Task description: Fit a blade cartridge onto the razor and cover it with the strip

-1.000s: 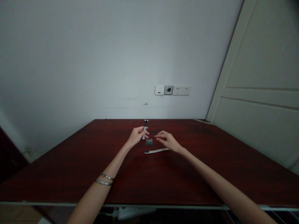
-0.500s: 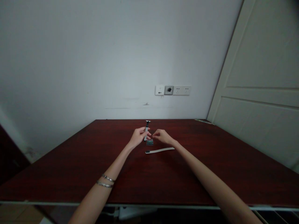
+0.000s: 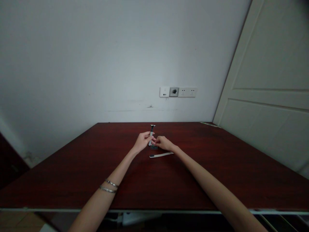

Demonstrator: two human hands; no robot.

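Note:
A razor (image 3: 151,132) with a pale grip and dark neck is held upright, head on top, in my left hand (image 3: 143,141). My right hand (image 3: 163,143) is just right of it, fingers pinched together over a small dark case (image 3: 154,147) on the table. The fingers cover part of this case, and whether they grip anything there is hidden. Nearer to me lies a toothbrush-like white stick with a dark end (image 3: 159,155), its right end passing behind my right wrist.
The dark red wooden table (image 3: 96,167) runs back to a pale wall. Sockets and a switch panel (image 3: 178,92) sit on the wall. A light panelled door (image 3: 267,96) stands at the right. A thin strip (image 3: 210,124) lies at the table's far right corner.
My right hand has moved left and slightly down, so its fingers now partly cover the small case. My left hand still holds the razor in much the same place.

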